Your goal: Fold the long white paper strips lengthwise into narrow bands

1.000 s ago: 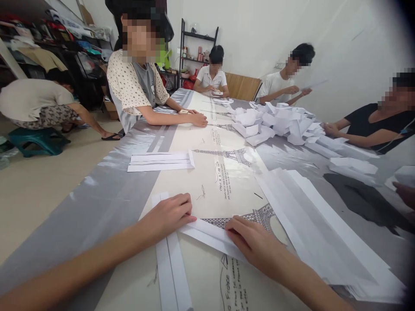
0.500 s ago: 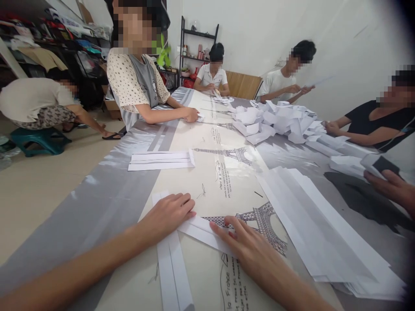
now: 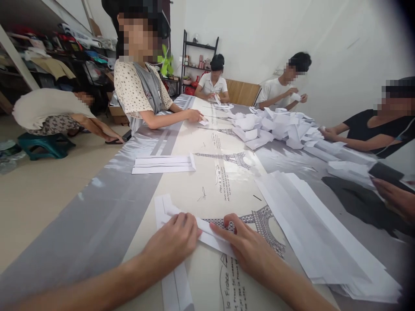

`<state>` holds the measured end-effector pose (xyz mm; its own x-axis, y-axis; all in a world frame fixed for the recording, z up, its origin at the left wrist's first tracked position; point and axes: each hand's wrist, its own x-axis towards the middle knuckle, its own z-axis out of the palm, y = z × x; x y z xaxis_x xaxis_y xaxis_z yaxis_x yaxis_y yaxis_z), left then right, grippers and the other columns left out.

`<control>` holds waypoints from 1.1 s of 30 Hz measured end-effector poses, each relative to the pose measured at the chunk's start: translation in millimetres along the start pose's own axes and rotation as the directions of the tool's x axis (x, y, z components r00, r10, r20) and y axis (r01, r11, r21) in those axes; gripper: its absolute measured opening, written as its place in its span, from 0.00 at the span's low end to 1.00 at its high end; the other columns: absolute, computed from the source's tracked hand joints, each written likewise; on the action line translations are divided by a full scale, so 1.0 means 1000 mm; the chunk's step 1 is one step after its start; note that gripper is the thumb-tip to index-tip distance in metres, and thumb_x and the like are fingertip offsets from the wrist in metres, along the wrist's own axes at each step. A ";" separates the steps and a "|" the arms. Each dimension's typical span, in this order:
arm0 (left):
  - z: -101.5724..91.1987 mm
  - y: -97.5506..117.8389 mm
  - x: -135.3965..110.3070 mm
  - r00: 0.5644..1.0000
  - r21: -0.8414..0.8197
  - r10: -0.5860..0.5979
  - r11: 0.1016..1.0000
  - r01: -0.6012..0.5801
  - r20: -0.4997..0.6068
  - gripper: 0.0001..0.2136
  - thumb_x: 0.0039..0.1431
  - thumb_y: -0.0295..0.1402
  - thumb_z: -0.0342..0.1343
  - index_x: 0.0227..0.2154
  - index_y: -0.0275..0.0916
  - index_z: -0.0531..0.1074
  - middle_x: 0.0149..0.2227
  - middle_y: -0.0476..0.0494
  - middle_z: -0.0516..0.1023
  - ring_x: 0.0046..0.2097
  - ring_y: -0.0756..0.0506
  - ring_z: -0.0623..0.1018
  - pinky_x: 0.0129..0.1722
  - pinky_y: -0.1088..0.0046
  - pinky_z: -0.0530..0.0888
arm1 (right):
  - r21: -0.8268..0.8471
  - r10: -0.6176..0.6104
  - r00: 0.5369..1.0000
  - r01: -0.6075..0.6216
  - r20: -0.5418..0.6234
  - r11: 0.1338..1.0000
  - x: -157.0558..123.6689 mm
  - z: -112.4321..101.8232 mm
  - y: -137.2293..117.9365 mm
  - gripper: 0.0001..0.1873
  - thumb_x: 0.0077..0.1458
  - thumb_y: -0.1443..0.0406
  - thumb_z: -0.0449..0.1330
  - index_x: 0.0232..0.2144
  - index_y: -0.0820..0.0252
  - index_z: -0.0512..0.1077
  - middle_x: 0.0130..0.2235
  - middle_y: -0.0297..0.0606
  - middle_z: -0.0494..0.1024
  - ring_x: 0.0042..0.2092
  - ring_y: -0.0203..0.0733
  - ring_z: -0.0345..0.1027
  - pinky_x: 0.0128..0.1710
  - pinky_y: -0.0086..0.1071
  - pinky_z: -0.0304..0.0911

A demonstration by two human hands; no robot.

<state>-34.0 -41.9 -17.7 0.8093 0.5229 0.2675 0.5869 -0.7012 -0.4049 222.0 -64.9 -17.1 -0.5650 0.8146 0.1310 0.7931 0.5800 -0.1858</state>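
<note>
My left hand [image 3: 175, 237] lies with its fingers pressed flat on a folded white paper strip [image 3: 207, 232] on the table. My right hand [image 3: 246, 248] presses flat on the same strip from the right, its fingertips close to those of the left hand. Under my left hand lies another folded white strip [image 3: 173, 285], running toward me. The table is covered by a glossy cloth [image 3: 223, 177] printed with Eiffel towers.
A thick stack of white paper sheets [image 3: 311, 224] lies to my right. Folded strips [image 3: 164, 164] rest further up the table, and a heap of folded papers [image 3: 272, 125] sits at the far end. Several people sit around the table; a hand holding a phone [image 3: 389, 185] is at the right.
My hands have slid closer together along the strip, the left hand moving right and toward me. The view has shifted slightly. The hand at the right now holds a dark phone.
</note>
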 end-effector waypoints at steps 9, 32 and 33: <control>0.023 -0.004 -0.009 0.978 -0.087 -0.208 0.975 0.205 -0.020 0.21 0.75 0.39 0.44 0.57 0.28 0.71 0.55 0.17 0.75 0.54 0.25 0.78 0.49 0.45 0.75 | -0.127 -0.008 0.998 0.001 -0.055 0.992 0.003 0.005 -0.013 0.38 0.52 0.82 0.48 0.63 0.58 0.62 0.47 0.46 0.70 0.30 0.39 0.67 0.23 0.29 0.61; 0.030 -0.042 0.010 0.939 -0.216 -0.337 0.914 0.345 0.072 0.31 0.72 0.52 0.40 0.57 0.26 0.67 0.60 0.20 0.71 0.57 0.30 0.74 0.54 0.47 0.69 | 0.026 -0.088 0.988 0.092 -0.127 0.995 -0.013 0.004 -0.027 0.17 0.69 0.71 0.47 0.57 0.66 0.65 0.45 0.49 0.73 0.39 0.46 0.70 0.36 0.39 0.73; 0.030 -0.042 0.010 0.939 -0.217 -0.337 0.914 0.344 0.070 0.31 0.72 0.51 0.40 0.57 0.25 0.67 0.60 0.20 0.71 0.58 0.30 0.74 0.54 0.46 0.69 | -0.013 -0.102 0.987 0.101 -0.122 0.995 -0.013 0.004 -0.028 0.17 0.69 0.71 0.47 0.57 0.69 0.65 0.45 0.50 0.73 0.41 0.48 0.70 0.38 0.41 0.73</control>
<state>-50.9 7.4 -24.0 0.5603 0.7613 0.3262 0.8199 -0.5657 -0.0883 206.1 -92.1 -17.2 -0.6110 0.7451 0.2675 0.7347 0.6595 -0.1587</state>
